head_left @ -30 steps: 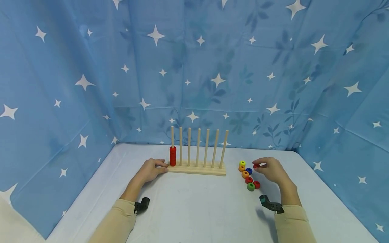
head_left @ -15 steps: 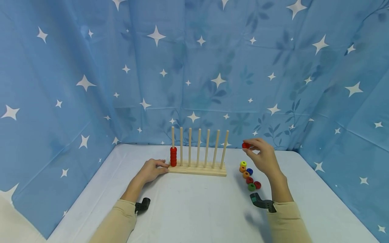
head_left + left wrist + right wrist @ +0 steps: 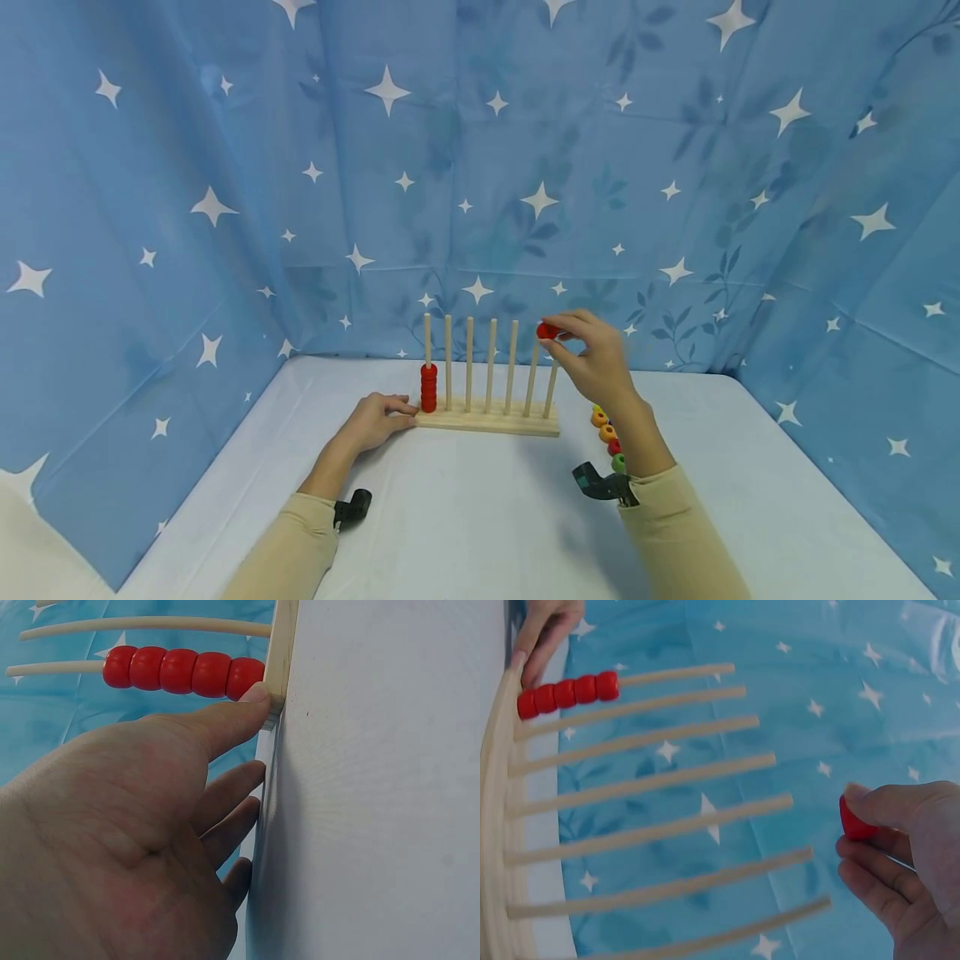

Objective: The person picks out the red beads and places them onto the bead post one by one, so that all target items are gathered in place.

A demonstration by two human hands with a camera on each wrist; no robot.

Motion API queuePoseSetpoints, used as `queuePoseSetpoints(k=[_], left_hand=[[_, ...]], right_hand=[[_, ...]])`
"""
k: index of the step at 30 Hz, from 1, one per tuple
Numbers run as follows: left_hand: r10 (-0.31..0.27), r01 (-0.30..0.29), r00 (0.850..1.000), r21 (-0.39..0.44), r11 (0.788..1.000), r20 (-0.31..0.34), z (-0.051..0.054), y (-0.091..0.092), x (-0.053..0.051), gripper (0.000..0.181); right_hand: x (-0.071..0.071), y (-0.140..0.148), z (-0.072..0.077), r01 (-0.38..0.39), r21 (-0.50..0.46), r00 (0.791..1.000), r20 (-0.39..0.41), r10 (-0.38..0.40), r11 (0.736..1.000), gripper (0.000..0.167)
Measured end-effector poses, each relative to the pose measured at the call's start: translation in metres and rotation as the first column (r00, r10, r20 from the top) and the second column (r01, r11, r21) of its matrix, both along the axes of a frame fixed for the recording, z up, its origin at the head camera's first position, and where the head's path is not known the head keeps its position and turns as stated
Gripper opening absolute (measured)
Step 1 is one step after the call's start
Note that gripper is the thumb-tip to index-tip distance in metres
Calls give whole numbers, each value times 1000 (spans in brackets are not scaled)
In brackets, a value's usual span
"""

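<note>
A wooden peg rack [image 3: 487, 423] with a row of upright pegs stands on the table; several red beads [image 3: 428, 388] are stacked on its leftmost peg. My left hand [image 3: 377, 419] holds the left end of the base, its thumb [image 3: 232, 724] against the wood beside the lowest bead. Between thumb and fingers, my right hand [image 3: 596, 358] pinches a red bead [image 3: 855, 820]. That bead is raised near the tops of the right-hand pegs, apart from the peg tips in the right wrist view. In the head view the hand partly covers the rightmost peg.
Loose beads lie right of the rack, partly hidden by my right forearm: orange [image 3: 607, 432], red [image 3: 615, 447], green [image 3: 618, 463] and yellow ones show. A blue star-patterned curtain [image 3: 480, 167] hangs behind the white table [image 3: 465, 517].
My right hand has lifted the red bead from beside the loose beads and carried it up and left to the rack's right-hand pegs. My left hand has stayed at the base.
</note>
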State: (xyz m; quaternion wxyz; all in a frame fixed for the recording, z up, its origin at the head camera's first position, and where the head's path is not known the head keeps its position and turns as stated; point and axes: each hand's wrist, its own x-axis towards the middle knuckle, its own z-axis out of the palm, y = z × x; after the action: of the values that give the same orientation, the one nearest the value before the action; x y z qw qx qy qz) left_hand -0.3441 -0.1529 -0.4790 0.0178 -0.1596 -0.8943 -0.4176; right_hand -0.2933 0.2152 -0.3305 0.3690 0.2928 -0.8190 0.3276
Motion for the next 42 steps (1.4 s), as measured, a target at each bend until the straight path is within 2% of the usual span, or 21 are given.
queuePoseSetpoints(k=[9, 14, 24, 33, 42], left_hand=[[-12, 12, 1000, 4, 1000, -2, 0, 0, 0, 20], [-15, 15, 1000, 7, 1000, 1, -1, 0, 0, 20], [-16, 16, 1000, -12, 1000, -11, -1, -1, -1, 21], [-13, 13, 1000, -12, 1000, -4, 1, -1, 1, 20], [-27, 27, 999, -14, 1000, -17, 1, -1, 1, 19]], right_hand=[[-21, -59, 17, -121, 64, 993, 4, 121, 991, 30], [-31, -81, 22, -148, 91, 989, -2, 149, 985, 28], [-46, -113, 27, -145, 140, 988, 66, 137, 979, 28], [-57, -140, 27, -112, 221, 986, 145, 81, 969, 27], [-56, -153, 27, -90, 278, 976, 214, 30, 956, 27]])
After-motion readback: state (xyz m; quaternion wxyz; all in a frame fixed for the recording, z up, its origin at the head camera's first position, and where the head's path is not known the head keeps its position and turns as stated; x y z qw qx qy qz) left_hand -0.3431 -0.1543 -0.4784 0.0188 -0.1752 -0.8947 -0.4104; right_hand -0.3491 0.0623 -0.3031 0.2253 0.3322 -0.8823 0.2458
